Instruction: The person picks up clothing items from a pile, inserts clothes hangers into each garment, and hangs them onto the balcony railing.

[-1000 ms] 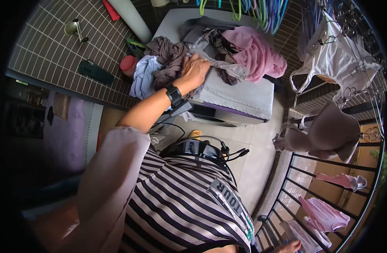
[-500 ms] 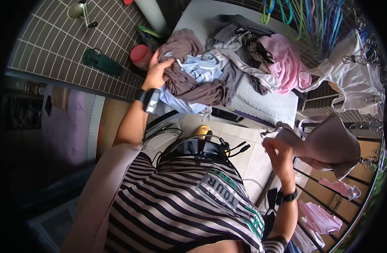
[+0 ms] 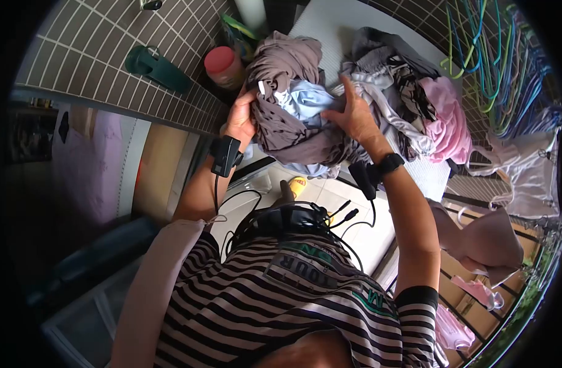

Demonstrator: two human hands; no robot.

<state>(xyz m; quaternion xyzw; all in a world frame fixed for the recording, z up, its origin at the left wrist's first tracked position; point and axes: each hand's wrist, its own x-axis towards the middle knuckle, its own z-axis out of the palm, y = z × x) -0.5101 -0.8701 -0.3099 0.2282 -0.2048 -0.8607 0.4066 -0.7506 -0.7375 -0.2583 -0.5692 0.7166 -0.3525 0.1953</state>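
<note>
A bundle of crumpled laundry lies on the near left of the white ribbed surface [image 3: 327, 21]. In it are a grey-brown garment [image 3: 287, 132] and a light blue garment [image 3: 311, 101]. My left hand [image 3: 241, 118] holds the grey-brown cloth at its left side, its fingertips partly hidden by the folds. Over the right side of the bundle is my right hand [image 3: 357, 119], thumb and fingers spread apart, beside the light blue cloth; whether it touches the cloth I cannot tell. To its right lie a pink garment [image 3: 446, 119] and a dark grey garment [image 3: 379, 49].
Colored hangers [image 3: 477, 55] hang at the upper right. A white garment [image 3: 526, 175] and a grey-brown bra [image 3: 483, 239] hang along the right railing. A red-lidded jar [image 3: 223, 64] stands left of the laundry, near a green wall holder [image 3: 158, 70]. Cables [image 3: 336, 214] dangle at my waist.
My right hand has left the hanging bra at the right and moved across to the laundry bundle. My left hand stays at the grey-brown garment. The view has shifted slightly.
</note>
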